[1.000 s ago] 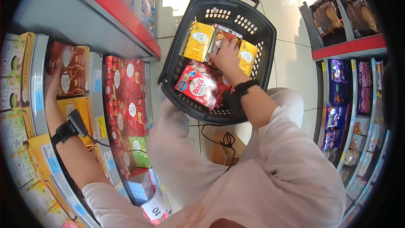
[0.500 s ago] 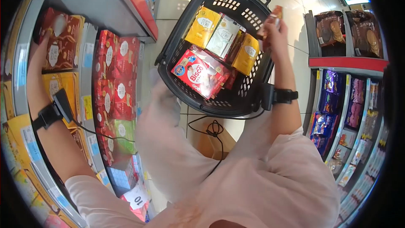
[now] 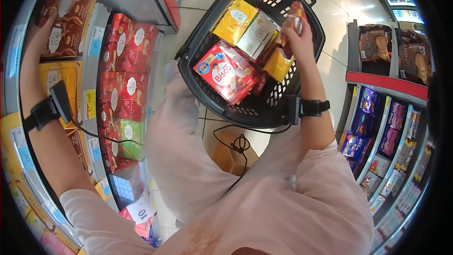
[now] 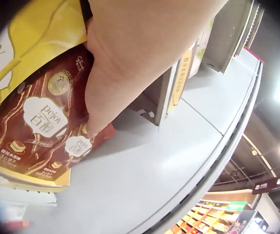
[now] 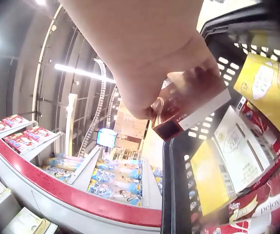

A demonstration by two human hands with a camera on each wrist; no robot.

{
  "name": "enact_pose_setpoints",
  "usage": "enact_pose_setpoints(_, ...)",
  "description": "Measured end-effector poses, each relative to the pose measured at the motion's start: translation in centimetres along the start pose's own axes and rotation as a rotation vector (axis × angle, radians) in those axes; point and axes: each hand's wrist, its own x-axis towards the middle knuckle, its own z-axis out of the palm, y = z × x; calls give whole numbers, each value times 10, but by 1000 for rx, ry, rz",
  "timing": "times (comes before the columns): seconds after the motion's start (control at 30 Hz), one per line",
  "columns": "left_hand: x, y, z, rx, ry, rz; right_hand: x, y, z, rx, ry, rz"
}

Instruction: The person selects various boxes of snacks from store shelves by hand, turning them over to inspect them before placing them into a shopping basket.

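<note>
My right hand (image 3: 302, 40) grips a small brown Pejoy box (image 3: 290, 23) above the right side of the black basket (image 3: 207, 106). In the right wrist view the brown box (image 5: 191, 102) is tilted, with its end facing down. Inside the basket lie yellow boxes (image 3: 236, 20), a white box (image 3: 257, 35) and a red Bisco box (image 3: 224, 73). On the left shelf my left hand (image 3: 37, 38) touches the side of a brown Pejoy box (image 3: 68, 26). In the left wrist view the thumb presses close against the brown boxes (image 4: 37, 117); the other fingers are hidden.
Yellow boxes (image 3: 61, 73) stand below the brown ones. Beside them are rows of red boxes (image 3: 134, 42) and a green box (image 3: 132, 137). A right-hand shelf (image 3: 391, 85) carries bagged snacks. A black cable (image 3: 240, 144) hangs between the legs.
My right hand has lifted a brown box out of the basket, uncovering the white box, and now holds it over the right rim. The left hand stays at the brown boxes.
</note>
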Motion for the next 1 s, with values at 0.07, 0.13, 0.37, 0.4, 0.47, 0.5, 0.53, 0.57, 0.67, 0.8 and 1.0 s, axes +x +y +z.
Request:
enact_pose_setpoints(0.07,-1,-5,3,69,-54,28,7,19,20,-191,-52,-94)
enact_pose_setpoints(0.13,-13,13,-10,62,-71,7,6,43,49,-290,-45,-159)
enact_pose_setpoints(0.37,-14,10,-9,28,-51,44,-27,27,94,-511,-52,-31)
enact_pose_setpoints(0.4,-8,-3,1,58,43,72,-24,21,83,-514,-41,-29)
enact_pose_setpoints(0.47,7,-37,23,-62,76,22,-19,12,45,-786,-127,-115)
enact_pose_setpoints(0.5,8,-39,27,-151,78,-29,-19,9,26,-914,-110,-161)
enact_pose_setpoints(0.53,8,-39,24,-141,78,21,-14,16,10,-971,-100,-137)
enact_pose_setpoints(0.57,9,-39,20,-132,79,71,-7,22,0,-1029,-90,-115)
enact_pose_setpoints(0.67,3,-19,11,149,169,37,18,59,-1,-1000,-215,239)
enact_pose_setpoints(0.8,-14,14,-21,184,181,60,24,74,14,-949,-319,406)
enact_pose_setpoints(1.0,-57,73,-66,185,178,52,5,82,8,-860,-163,51)
